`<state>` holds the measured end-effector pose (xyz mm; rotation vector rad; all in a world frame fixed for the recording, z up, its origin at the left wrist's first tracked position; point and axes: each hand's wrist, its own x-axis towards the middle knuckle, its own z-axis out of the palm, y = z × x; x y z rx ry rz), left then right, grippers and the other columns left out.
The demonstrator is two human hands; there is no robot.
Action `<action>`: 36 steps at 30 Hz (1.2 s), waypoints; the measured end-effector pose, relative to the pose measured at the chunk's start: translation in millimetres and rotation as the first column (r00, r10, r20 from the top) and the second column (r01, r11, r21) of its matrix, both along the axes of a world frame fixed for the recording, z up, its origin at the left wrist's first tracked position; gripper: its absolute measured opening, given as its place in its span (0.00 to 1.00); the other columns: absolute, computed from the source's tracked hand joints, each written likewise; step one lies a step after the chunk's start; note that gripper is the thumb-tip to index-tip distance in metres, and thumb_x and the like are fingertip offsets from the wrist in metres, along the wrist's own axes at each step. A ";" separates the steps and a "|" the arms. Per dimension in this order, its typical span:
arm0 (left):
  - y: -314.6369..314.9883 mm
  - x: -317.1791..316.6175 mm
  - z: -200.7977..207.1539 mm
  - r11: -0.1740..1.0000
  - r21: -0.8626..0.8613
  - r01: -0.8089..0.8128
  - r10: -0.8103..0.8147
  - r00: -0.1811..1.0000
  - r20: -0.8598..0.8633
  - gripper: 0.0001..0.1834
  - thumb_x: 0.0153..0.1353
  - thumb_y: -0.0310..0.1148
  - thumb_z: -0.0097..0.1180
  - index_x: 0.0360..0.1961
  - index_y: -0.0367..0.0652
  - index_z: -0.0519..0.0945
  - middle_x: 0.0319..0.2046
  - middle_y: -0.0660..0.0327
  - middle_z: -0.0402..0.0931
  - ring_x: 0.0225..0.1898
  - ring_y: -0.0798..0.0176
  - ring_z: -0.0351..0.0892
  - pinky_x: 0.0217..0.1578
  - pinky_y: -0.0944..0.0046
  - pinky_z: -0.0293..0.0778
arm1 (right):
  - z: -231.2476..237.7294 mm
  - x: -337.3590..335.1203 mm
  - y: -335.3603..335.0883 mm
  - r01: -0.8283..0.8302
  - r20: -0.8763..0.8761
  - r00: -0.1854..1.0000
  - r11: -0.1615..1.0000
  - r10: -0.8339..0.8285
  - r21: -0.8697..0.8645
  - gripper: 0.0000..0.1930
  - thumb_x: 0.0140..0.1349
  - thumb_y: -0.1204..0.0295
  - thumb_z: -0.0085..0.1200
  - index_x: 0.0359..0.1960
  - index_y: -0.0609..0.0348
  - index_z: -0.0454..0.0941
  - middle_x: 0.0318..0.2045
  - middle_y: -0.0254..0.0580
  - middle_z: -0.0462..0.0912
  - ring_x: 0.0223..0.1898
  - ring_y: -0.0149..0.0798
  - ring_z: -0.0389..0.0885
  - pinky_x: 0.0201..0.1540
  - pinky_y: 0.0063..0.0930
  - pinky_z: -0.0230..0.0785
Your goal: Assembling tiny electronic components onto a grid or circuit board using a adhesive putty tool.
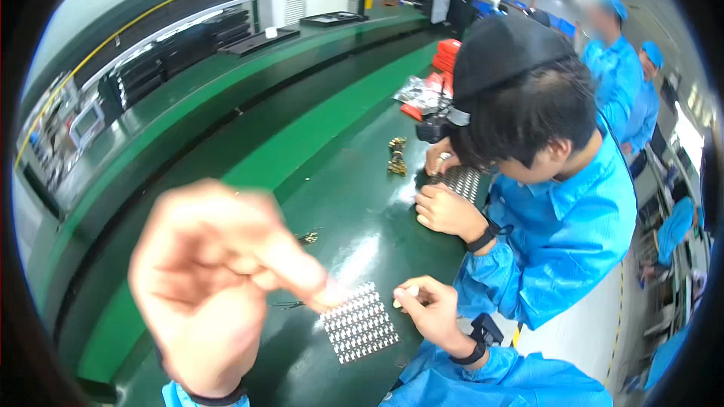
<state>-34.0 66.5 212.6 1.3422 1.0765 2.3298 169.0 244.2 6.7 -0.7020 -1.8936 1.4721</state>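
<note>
My left hand is raised large in front of the camera, palm showing and fingers bent inward. Motion smears its fingertips, so its grip cannot be made out. Beyond them on the dark green table lies a panel bearing rows of small silvery parts. My right hand is closed at the panel's right edge, thumb against fingers. Something small and pale yellow shows at its fingertips; whether it is held or covers them is unclear. Thin dark wires are beside the panel's left corner.
Brass-coloured parts lie behind the panel, with a bundle of similar ones farther off. To the right, a co-worker in a blue coat bends over another panel. Clear plastic bags and red packets lie farther back.
</note>
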 end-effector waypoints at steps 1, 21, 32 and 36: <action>3.4 -1.1 -22.0 0.998 -0.064 0.017 -0.017 1.000 -0.002 0.13 0.73 0.31 0.63 0.49 0.31 0.80 0.30 0.52 0.85 0.26 0.58 0.86 0.28 0.59 0.85 | 9.4 -1.7 6.7 -0.071 0.028 0.997 0.993 0.074 -0.098 0.05 0.71 0.78 0.68 0.43 0.66 0.85 0.37 0.41 0.91 0.36 0.25 0.88 0.36 0.21 0.81; -86.5 -18.8 -174.4 0.237 -0.778 -0.582 0.481 0.766 -0.427 0.26 0.79 0.28 0.57 0.20 0.44 0.64 0.19 0.69 0.65 0.24 0.75 0.58 0.26 0.66 0.54 | 33.1 -239.0 35.6 -0.176 -0.176 0.970 0.984 0.167 -0.038 0.11 0.66 0.72 0.65 0.29 0.67 0.82 0.21 0.55 0.86 0.23 0.52 0.88 0.30 0.40 0.79; -115.9 -18.8 -194.0 0.187 -0.693 -0.696 0.440 0.690 -0.575 0.21 0.76 0.29 0.60 0.23 0.41 0.70 0.18 0.66 0.68 0.22 0.70 0.64 0.25 0.63 0.59 | 23.4 -237.9 2.9 -0.224 -0.268 0.928 0.962 0.260 0.156 0.12 0.68 0.75 0.65 0.27 0.63 0.77 0.17 0.46 0.79 0.17 0.37 0.78 0.23 0.37 0.70; -57.4 -1.0 -180.0 0.306 -0.497 -0.812 0.369 0.582 -0.724 0.15 0.64 0.22 0.69 0.25 0.41 0.74 0.19 0.63 0.71 0.20 0.63 0.67 0.23 0.59 0.61 | 29.7 -228.2 30.2 -0.204 -0.279 0.919 0.940 0.280 0.274 0.13 0.73 0.71 0.62 0.29 0.64 0.80 0.16 0.37 0.76 0.21 0.21 0.71 0.24 0.30 0.68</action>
